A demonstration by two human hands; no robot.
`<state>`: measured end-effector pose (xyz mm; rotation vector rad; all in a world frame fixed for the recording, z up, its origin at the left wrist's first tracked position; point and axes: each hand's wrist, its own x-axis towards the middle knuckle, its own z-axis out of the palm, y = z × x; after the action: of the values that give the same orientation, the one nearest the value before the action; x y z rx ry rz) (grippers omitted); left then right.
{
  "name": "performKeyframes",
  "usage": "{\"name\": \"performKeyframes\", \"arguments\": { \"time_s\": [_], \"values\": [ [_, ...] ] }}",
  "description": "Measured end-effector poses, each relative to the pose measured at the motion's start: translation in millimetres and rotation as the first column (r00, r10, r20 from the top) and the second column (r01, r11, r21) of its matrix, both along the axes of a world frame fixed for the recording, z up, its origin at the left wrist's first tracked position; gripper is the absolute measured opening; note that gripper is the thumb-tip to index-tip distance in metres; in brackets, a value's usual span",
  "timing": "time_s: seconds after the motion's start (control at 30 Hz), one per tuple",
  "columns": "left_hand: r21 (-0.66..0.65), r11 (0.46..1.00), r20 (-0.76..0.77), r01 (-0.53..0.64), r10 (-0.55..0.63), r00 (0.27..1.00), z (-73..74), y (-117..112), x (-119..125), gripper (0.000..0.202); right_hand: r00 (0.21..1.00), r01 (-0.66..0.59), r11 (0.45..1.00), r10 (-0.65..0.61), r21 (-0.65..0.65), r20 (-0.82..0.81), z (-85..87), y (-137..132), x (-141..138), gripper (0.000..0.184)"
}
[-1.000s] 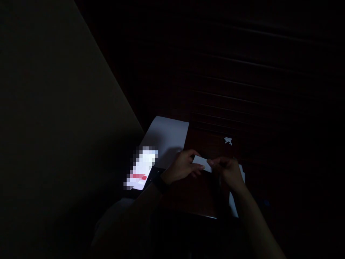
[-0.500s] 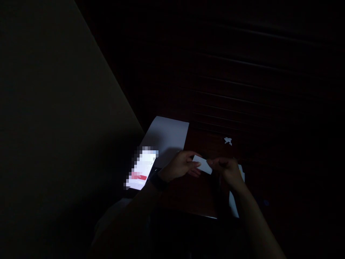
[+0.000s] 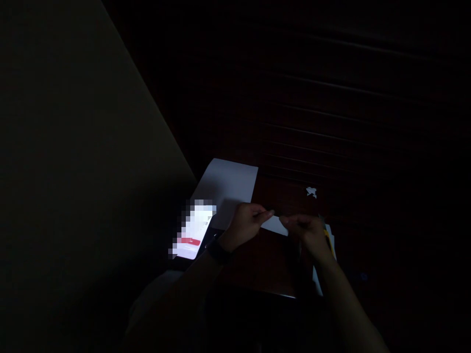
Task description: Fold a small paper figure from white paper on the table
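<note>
A small white piece of paper (image 3: 275, 225) is held between my two hands, above the dark reddish table (image 3: 265, 264). My left hand (image 3: 248, 223), with a dark band on its wrist, pinches the paper's upper left edge between thumb and finger. On the other side my right hand (image 3: 307, 233) has its fingertips closed on the paper's right end. Parts of the paper lie hidden behind the fingers. A larger white sheet (image 3: 231, 184) lies on the table beyond my left hand.
A lit phone screen (image 3: 195, 233), partly pixelated, glows left of my left wrist. White scraps (image 3: 311, 192) lie near the table's back right. Beside my right forearm are white sheets (image 3: 317, 282) and a yellow item (image 3: 328, 240). A pale wall (image 3: 91, 147) rises at left.
My left thumb has moved from the paper's face to its upper edge, and the paper now shows as a narrower strip. My right hand has barely moved.
</note>
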<state>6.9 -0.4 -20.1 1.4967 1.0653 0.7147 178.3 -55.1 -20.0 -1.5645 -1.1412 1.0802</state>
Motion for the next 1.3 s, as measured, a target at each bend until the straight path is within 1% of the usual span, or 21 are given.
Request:
{"name": "performKeyframes", "arguments": {
  "time_s": [0.03, 0.07, 0.17, 0.2, 0.23, 0.3, 0.4, 0.5, 0.63, 0.7, 0.83, 1.0, 1.1, 1.2, 1.3],
  "values": [
    [-0.021, 1.0, 0.004, -0.018, 0.019, 1.0, 0.0, 0.6, -0.2, 0.032, 1.0, 0.005, 1.0, -0.005, 0.011, -0.022, 1.4, 0.2, -0.7, 0.023],
    [-0.056, 0.998, 0.019, -0.033, 0.034, 0.999, -0.4, 1.3, -0.6, 0.032, 0.998, -0.003, 1.0, 0.004, 0.026, -0.055, 2.7, 0.3, -1.1, 0.025],
    [-0.181, 0.982, 0.103, -0.053, 0.073, 0.992, -3.3, 3.2, -1.9, 0.034, 0.982, -0.1, 0.992, 0.11, 0.075, -0.156, 4.5, 0.6, -0.7, 0.048],
    [-0.213, 0.975, 0.132, -0.056, 0.085, 0.988, -4.8, 3.7, -2.2, 0.035, 0.975, -0.137, 0.987, 0.149, 0.084, -0.164, 4.1, 0.8, 0.0, 0.051],
    [-0.237, 0.97, 0.158, -0.053, 0.093, 0.983, -6.1, 4.0, -2.3, 0.035, 0.972, -0.163, 0.983, 0.175, 0.089, -0.159, 3.3, 1.1, 0.8, 0.051],
    [-0.26, 0.965, 0.196, -0.032, 0.085, 0.977, -7.9, 4.5, -2.1, 0.035, 0.973, -0.175, 0.98, 0.186, 0.091, -0.137, 0.6, 1.8, 2.5, 0.046],
    [-0.26, 0.965, 0.228, 0.02, 0.042, 0.973, -6.6, 4.6, -1.4, 0.035, 0.977, -0.158, 0.983, 0.169, 0.088, -0.131, -3.6, 3.1, 3.6, 0.044],
    [-0.237, 0.969, 0.232, 0.074, -0.017, 0.973, -2.0, 3.8, -1.4, 0.036, 0.978, -0.125, 0.99, 0.135, 0.073, -0.159, -5.8, 4.0, 2.9, 0.041],
    [-0.178, 0.97, 0.218, 0.164, -0.123, 0.968, 3.1, 1.8, -2.8, 0.044, 0.979, -0.062, 0.998, 0.067, 0.032, -0.19, -5.6, 4.7, 2.3, 0.038],
    [-0.164, 0.968, 0.213, 0.188, -0.151, 0.965, 4.5, 1.0, -3.6, 0.045, 0.979, -0.048, 0.999, 0.052, 0.024, -0.199, -4.6, 5.0, 2.6, 0.038],
    [-0.185, 0.964, 0.219, 0.19, -0.148, 0.964, 5.6, 0.0, -4.4, 0.042, 0.979, -0.052, 0.998, 0.055, 0.022, -0.196, -1.9, 5.0, 3.5, 0.039],
    [-0.148, 0.972, 0.243, 0.182, -0.142, 0.96, 0.4, 0.1, -3.4, 0.039, 0.986, -0.057, 0.996, 0.066, 0.065, -0.15, -3.4, 4.6, 2.8, 0.04],
    [-0.176, 0.971, 0.211, 0.164, -0.126, 0.969, -4.6, 1.3, -1.9, 0.034, 0.986, -0.038, 0.995, 0.052, 0.092, -0.158, -7.9, 5.3, 2.2, 0.041],
    [-0.213, 0.968, 0.165, 0.132, -0.098, 0.981, -6.9, 2.3, -1.2, 0.038, 0.984, -0.039, 0.995, 0.055, 0.093, -0.172, -10.9, 5.7, 2.6, 0.041],
    [-0.228, 0.969, 0.122, 0.092, -0.065, 0.99, -4.9, 2.0, -1.5, 0.043, 0.986, -0.054, 0.996, 0.064, 0.071, -0.154, -9.6, 5.5, 3.2, 0.044]
  ]
}}
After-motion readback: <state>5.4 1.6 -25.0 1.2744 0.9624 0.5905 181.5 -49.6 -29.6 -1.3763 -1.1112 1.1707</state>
